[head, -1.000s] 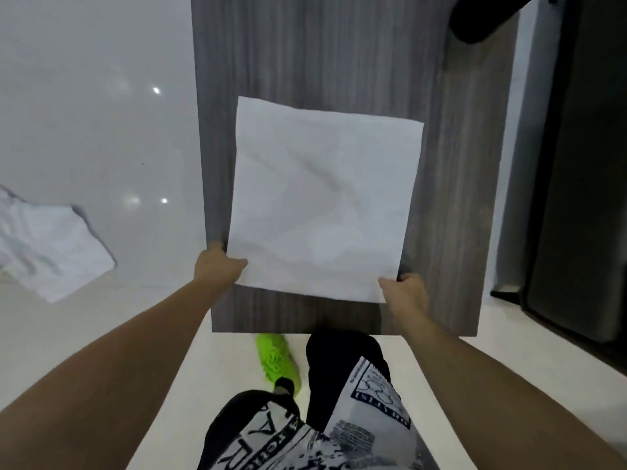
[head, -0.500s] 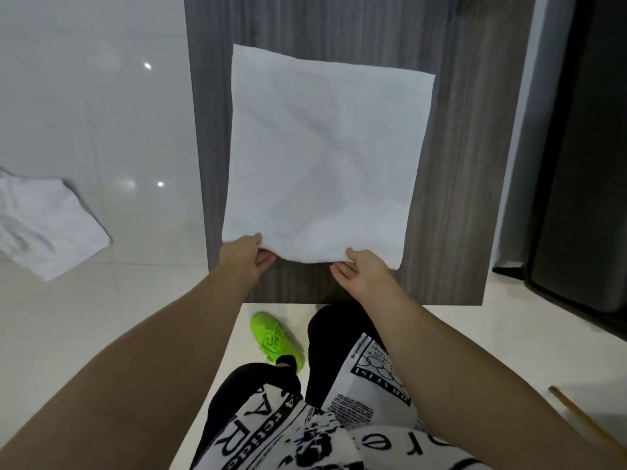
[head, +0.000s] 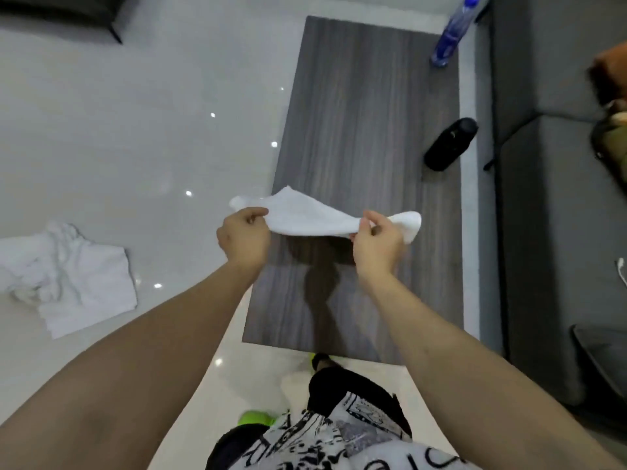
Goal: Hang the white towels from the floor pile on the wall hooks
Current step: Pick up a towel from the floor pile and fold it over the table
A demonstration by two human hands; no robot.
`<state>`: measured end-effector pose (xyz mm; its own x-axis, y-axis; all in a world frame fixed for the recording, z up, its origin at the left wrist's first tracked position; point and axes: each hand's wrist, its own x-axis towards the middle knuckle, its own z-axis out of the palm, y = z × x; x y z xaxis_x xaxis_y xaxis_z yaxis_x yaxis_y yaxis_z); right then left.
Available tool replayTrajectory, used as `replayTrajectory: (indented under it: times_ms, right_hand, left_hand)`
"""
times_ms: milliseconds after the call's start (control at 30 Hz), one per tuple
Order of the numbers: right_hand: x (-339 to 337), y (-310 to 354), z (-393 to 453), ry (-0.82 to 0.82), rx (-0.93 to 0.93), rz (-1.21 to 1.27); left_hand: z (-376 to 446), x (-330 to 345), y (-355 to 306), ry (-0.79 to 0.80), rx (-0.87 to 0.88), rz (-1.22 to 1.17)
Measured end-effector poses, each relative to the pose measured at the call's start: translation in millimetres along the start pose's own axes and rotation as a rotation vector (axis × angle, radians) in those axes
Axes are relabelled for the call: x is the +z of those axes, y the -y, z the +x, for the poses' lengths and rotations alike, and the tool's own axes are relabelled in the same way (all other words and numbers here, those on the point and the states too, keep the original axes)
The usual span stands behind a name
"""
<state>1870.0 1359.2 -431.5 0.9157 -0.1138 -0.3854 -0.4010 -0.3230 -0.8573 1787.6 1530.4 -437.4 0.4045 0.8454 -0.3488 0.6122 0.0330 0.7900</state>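
Note:
A white towel [head: 305, 215] hangs folded between my two hands, lifted above the dark wood table [head: 366, 130]. My left hand [head: 242, 237] pinches its left end with curled fingers. My right hand [head: 376, 244] pinches its right end, and a bit of cloth sticks out past the fingers. A crumpled pile of white towels [head: 68, 276] lies on the glossy floor at the left. No wall hooks are in view.
A black bottle [head: 449, 144] and a blue plastic bottle [head: 453, 32] lie along the table's right edge. A grey sofa [head: 549, 198] runs down the right side. My legs and a green shoe [head: 256, 418] are at the bottom. A dark furniture piece [head: 61, 11] sits top left.
The towel was spread flat on the table; now it is folded over and lifted off the surface between both hands. The view has tilted, showing more of the table and the bottles.

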Motion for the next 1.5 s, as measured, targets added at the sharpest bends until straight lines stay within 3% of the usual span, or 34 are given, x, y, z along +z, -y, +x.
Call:
replayTrajectory:
  times_ms: [200,433,533,667,767,967,1167,1333,1500]
  right_hand:
    - [-8,90,-77,0.217,-0.513,-0.428]
    - [37,204,-205,0.289,-1.115,-0.788]
    - [70,250,-275,0.277,-1.354,-0.826]
    - [116,307,-377,0.253,-1.641,-0.669]
    - [152,338,-457,0.333,-1.841,-0.614]
    - [231,354,-611,0.663,-1.892,-0.434]
    - [329,326,-783,0.998,-1.982,-0.257]
    - [396,295,-923,1.233,-2.065,-0.193]
    - [441,260,-1058,1.511,-2.057,-0.090]
  left_hand:
    - [-24,-146,-56,-0.019,0.316,0.097]
    - [-47,-357,-67,-0.344,0.595,0.300]
    - [-65,-451,-64,-0.504,0.629,0.386]
    - [-94,-571,-57,-0.742,0.606,0.418]
    - [-125,-652,-40,-0.909,0.595,0.447]
    - [-191,-791,28,-1.079,0.442,0.570]
    - [-259,-918,117,-1.214,0.099,0.651]
    - [-315,-1006,182,-1.293,-0.144,0.589]
    - [-372,-1074,233,-1.420,-0.260,0.530]
